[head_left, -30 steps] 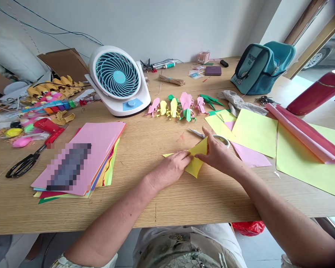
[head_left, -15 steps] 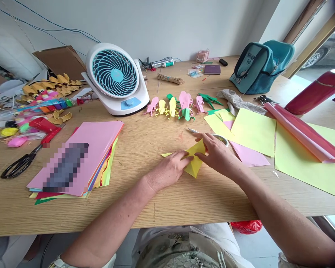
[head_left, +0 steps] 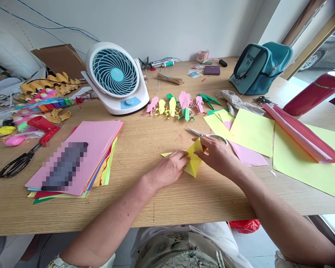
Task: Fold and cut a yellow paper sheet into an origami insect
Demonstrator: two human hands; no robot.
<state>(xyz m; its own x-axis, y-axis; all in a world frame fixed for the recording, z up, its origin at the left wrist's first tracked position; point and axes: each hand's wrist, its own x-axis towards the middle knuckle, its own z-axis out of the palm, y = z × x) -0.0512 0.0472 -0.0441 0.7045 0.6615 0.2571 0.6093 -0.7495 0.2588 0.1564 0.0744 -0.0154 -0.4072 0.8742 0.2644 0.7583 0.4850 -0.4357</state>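
A folded piece of yellow paper (head_left: 194,163) lies on the wooden table, creased into pointed flaps, one thin tip poking out to the left. My left hand (head_left: 170,167) presses on its left part with the fingers together. On the upper right flap, my right hand (head_left: 216,152) pinches the paper between thumb and fingers. Just beyond the right hand sits a pair of scissors (head_left: 195,132) with white handles, partly covered by that hand. Behind them stands a row of small folded paper figures (head_left: 172,107) in pink, yellow and green.
To the left lies a stack of coloured paper (head_left: 100,137) with a blurred dark object on top. A fan (head_left: 114,74) stands behind it. Yellow sheets (head_left: 252,130), a rolled red sheet (head_left: 304,134), a red flask (head_left: 314,93) and a teal bag (head_left: 251,70) are on the right.
My right hand has shifted slightly on the yellow paper, its fingers curling lower, so more of the scissors shows. My left hand stays nearly in place.
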